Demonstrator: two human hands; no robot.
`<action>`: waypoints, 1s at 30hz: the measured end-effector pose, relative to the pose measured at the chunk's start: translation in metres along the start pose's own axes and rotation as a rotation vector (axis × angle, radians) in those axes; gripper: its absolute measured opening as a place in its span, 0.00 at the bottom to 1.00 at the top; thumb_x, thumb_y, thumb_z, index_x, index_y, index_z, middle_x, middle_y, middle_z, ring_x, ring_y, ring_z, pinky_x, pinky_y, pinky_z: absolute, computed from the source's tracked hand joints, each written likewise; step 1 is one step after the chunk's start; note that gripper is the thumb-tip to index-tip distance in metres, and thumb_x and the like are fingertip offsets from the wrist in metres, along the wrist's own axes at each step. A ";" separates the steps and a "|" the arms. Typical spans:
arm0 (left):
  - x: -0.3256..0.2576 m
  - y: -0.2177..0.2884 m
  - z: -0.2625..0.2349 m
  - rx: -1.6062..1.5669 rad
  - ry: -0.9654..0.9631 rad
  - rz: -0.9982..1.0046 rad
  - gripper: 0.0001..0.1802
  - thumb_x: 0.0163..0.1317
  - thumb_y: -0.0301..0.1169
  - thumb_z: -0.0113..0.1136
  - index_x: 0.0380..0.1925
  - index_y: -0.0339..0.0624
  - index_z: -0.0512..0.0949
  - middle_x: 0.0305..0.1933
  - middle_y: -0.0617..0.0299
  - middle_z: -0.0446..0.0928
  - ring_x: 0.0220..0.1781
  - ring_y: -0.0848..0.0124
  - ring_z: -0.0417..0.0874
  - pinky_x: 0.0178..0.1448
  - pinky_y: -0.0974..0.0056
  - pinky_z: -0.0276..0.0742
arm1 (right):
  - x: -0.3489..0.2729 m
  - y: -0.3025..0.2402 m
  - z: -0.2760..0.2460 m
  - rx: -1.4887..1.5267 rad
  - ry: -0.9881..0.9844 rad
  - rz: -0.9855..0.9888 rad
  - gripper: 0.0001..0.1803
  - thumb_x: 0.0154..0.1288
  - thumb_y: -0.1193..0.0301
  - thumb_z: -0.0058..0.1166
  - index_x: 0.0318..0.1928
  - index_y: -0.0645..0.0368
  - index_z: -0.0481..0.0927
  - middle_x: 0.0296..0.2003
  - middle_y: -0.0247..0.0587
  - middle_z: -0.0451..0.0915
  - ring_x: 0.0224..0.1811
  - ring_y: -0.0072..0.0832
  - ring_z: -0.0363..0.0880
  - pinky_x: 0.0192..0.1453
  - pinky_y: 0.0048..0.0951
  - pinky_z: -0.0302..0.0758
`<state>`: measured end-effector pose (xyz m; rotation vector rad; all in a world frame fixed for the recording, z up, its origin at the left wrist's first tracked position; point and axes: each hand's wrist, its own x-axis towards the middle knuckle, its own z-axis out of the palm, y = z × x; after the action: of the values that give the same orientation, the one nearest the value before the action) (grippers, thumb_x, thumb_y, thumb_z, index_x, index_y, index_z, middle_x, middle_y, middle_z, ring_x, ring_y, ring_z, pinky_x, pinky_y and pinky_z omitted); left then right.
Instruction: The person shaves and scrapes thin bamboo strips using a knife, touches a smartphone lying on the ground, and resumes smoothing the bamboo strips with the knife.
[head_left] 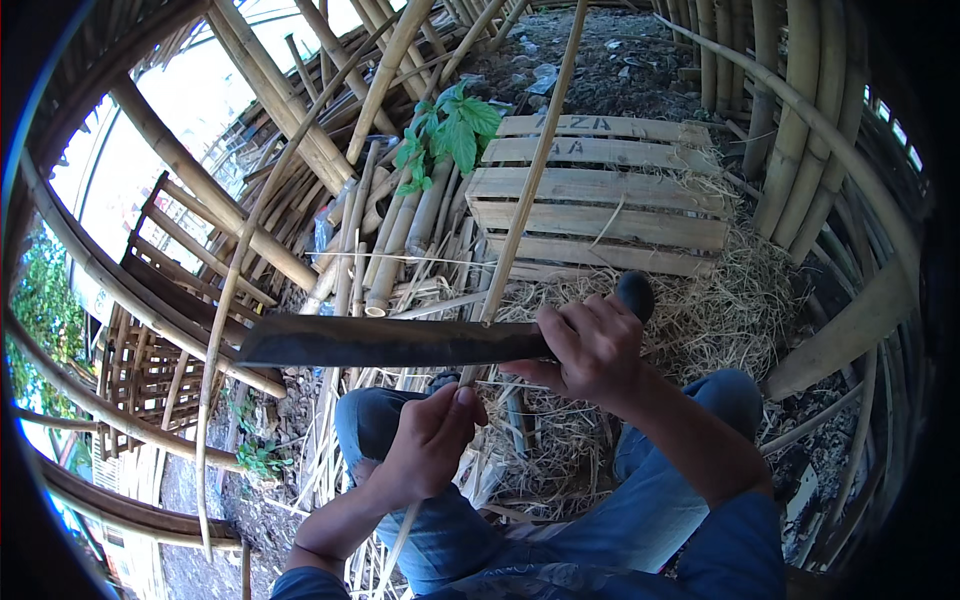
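My right hand (592,350) is closed around the dark handle of a machete (390,342). The broad blade lies almost level and points to the left, above my left knee. My left hand (436,440) is closed on a long bamboo strip (530,190), just below and on the near side of the blade. Above the blade the strip rises away to the top of the view, and its lower end shows below my fist. Blade and strip cross, but the exact contact between them cannot be made out. A thin sliver sticks out near my left fingertips.
A slatted wooden crate (600,205) stands ahead, with heaped bamboo shavings (735,310) beside and in front of it. Cut bamboo poles (400,235) and a leafy green plant (455,130) are to its left. Bamboo posts (800,110) close in the right side.
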<state>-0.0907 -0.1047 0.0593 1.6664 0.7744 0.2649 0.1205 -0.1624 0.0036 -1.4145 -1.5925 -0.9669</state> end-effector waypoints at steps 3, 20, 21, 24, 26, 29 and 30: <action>-0.002 0.001 0.001 0.063 0.033 0.033 0.19 0.72 0.39 0.38 0.29 0.37 0.71 0.16 0.73 0.62 0.18 0.85 0.57 0.22 0.74 0.54 | 0.003 0.001 -0.007 -0.016 -0.033 -0.006 0.32 0.56 0.40 0.52 0.28 0.62 0.76 0.16 0.32 0.70 0.16 0.26 0.70 0.20 0.28 0.66; -0.016 0.010 -0.005 -0.004 -0.049 -0.073 0.20 0.73 0.38 0.37 0.28 0.37 0.72 0.16 0.74 0.61 0.18 0.86 0.57 0.22 0.75 0.53 | -0.011 0.044 -0.008 -0.198 0.019 -0.060 0.35 0.58 0.38 0.46 0.30 0.63 0.76 0.16 0.34 0.69 0.15 0.26 0.70 0.18 0.28 0.66; -0.018 0.009 -0.007 -0.004 -0.049 -0.073 0.20 0.73 0.38 0.37 0.28 0.37 0.72 0.16 0.74 0.61 0.18 0.86 0.57 0.22 0.75 0.53 | -0.011 0.046 -0.009 -0.219 0.009 -0.068 0.35 0.59 0.38 0.45 0.30 0.64 0.76 0.16 0.34 0.69 0.15 0.27 0.70 0.17 0.28 0.66; -0.024 0.010 -0.010 -0.028 -0.073 -0.107 0.20 0.73 0.38 0.37 0.28 0.37 0.72 0.17 0.73 0.62 0.18 0.85 0.58 0.21 0.75 0.54 | -0.008 0.048 -0.012 -0.238 0.030 -0.115 0.32 0.62 0.42 0.45 0.34 0.64 0.77 0.14 0.30 0.68 0.13 0.25 0.67 0.19 0.29 0.67; -0.033 0.014 -0.011 0.000 -0.085 -0.216 0.20 0.72 0.39 0.37 0.29 0.38 0.72 0.17 0.72 0.63 0.19 0.85 0.60 0.21 0.76 0.55 | -0.018 0.063 -0.009 -0.312 -0.044 0.040 0.30 0.63 0.43 0.44 0.35 0.62 0.78 0.13 0.28 0.68 0.12 0.23 0.66 0.18 0.27 0.66; -0.066 0.006 -0.028 -0.109 -0.160 -0.321 0.20 0.72 0.40 0.37 0.30 0.38 0.72 0.18 0.71 0.64 0.19 0.84 0.62 0.22 0.76 0.56 | -0.017 0.106 -0.019 -0.270 -0.098 0.782 0.31 0.67 0.42 0.35 0.18 0.52 0.71 0.08 0.23 0.63 0.06 0.18 0.59 0.09 0.24 0.55; -0.070 0.005 -0.035 -0.112 -0.159 -0.319 0.20 0.72 0.40 0.37 0.30 0.38 0.72 0.18 0.71 0.64 0.19 0.84 0.62 0.22 0.76 0.56 | -0.022 0.127 -0.029 -0.282 -0.060 0.845 0.31 0.67 0.43 0.36 0.17 0.52 0.71 0.08 0.23 0.63 0.06 0.19 0.60 0.09 0.24 0.55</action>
<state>-0.1609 -0.1212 0.0897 1.4151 0.8740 -0.0477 0.2502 -0.1865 0.0003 -2.0671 -0.7476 -0.6366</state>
